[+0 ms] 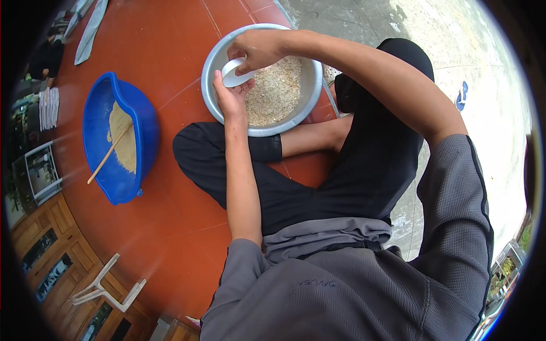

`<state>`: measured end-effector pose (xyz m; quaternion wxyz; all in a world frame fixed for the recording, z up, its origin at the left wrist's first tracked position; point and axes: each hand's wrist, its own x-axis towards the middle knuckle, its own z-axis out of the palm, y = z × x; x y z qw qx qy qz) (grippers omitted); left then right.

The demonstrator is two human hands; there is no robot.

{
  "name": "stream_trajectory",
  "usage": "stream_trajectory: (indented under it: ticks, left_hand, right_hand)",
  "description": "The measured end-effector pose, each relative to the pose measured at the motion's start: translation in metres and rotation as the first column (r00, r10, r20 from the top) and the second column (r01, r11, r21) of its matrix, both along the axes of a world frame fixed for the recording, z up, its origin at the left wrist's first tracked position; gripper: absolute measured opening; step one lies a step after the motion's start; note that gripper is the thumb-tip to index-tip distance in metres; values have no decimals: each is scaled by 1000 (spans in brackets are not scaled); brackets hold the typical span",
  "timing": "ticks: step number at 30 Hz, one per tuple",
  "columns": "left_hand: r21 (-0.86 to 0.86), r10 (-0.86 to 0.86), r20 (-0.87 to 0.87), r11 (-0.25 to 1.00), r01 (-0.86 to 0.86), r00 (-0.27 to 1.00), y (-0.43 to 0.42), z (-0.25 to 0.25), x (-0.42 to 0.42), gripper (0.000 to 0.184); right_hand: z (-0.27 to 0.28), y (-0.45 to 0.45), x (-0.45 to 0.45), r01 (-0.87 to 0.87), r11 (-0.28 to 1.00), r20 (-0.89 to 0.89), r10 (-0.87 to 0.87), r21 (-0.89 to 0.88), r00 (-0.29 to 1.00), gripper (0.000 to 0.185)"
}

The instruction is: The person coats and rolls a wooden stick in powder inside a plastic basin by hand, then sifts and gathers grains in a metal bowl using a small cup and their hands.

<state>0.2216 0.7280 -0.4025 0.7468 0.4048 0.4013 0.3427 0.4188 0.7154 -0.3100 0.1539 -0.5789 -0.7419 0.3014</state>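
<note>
A wide metal basin (310,85) stands on the floor in front of my crossed legs, with a coarse pale-brown grainy mix (276,94) in it. Over its left side, a small round white cup (230,74) is tilted between my hands. My right hand (259,50) reaches over from above and grips the cup's rim, thumb at its edge. From below, my left hand (232,101) wraps the cup, thumb on the left and fingers on the right. What the cup contains cannot be made out.
To the left, a blue plastic basin (149,131) holds yellowish powder (126,142) with a wooden stick (111,150) resting across it. A pale plastic stool or chair frame (102,287) and wooden doors (62,238) are at lower left. Concrete ground (352,23) lies beyond the red tiles (170,57).
</note>
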Motion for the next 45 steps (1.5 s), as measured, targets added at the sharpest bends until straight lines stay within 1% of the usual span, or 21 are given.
stream_trajectory:
  ticks: [3,6,7,10,12,15,18,22,24,25,28,31,34,36,37,39,40,41,43,44,45]
  left_hand:
    - [22,35,-76,999,-33,997,-3,-3,3,50]
    - [92,-77,-266,990,105,961,8,-29,-5,34]
    - [114,-79,-264,987,112,961,7,-27,-4,32]
    - [208,-53,-288,971,116,956,2,-21,-1,28]
    - [306,12,-341,947,99,940,-6,-13,5,28]
    - [390,94,-293,921,29,952,-5,-15,7,27]
    - [352,136,-231,935,-48,963,-4,-12,8,31]
    - [145,58,-208,989,-28,976,-7,0,5,29]
    - [38,43,-146,999,-38,988,-4,0,3,25]
    - [46,62,-135,997,-56,989,-2,-6,0,24]
    - [59,107,-96,993,-102,990,4,-17,-6,24]
    - [39,128,-51,991,-126,990,4,-14,-10,28]
    - [2,123,-43,992,-123,992,4,-13,-10,36]
    - [-36,86,-64,995,-89,994,0,-5,-6,44]
    - [-6,40,-102,999,-40,994,-2,-5,-6,46]
    - [56,-46,-178,997,57,983,-3,-6,-3,51]
    - [98,-63,-203,992,84,977,-3,-9,-2,46]
    - [135,-59,-222,987,90,973,-5,-14,-3,43]
    - [209,-50,-258,972,106,965,-5,-20,0,37]
    - [214,-31,-278,972,93,960,-9,-12,0,30]
    - [230,-23,-283,969,91,959,-9,-11,0,30]
  right_hand:
    - [-4,2,4,70,997,130,-73,26,989,33]
    - [0,1,8,159,987,287,-162,33,944,29]
    - [0,1,10,189,981,338,-189,34,922,29]
    - [-2,3,13,183,978,367,-206,97,907,30]
    - [-1,1,11,205,974,322,-224,91,920,30]
    - [0,7,5,223,974,259,-223,31,940,32]
    - [0,17,0,206,979,225,-203,9,953,37]
    - [0,27,-12,217,976,177,-213,-3,961,44]
    - [2,35,-20,212,973,151,-197,-93,969,46]
    - [3,38,-23,209,968,137,-190,-138,972,47]
    - [4,40,-33,237,967,123,-225,-93,967,43]
    - [9,37,-34,214,977,173,-214,20,961,34]
    - [14,44,-34,177,975,298,-209,132,931,26]
    - [30,63,-22,212,977,330,-197,-11,923,33]
    - [31,74,-13,230,970,345,-189,-82,919,37]
    - [6,98,21,518,853,217,-519,70,827,27]
    - [-17,113,41,623,781,175,-620,43,765,28]
    - [-37,123,57,715,699,136,-710,14,691,29]
    - [-83,116,85,767,636,-89,-762,84,642,33]
    - [-120,118,105,739,665,55,-746,110,663,35]
    - [-142,120,121,706,696,201,-716,133,668,38]
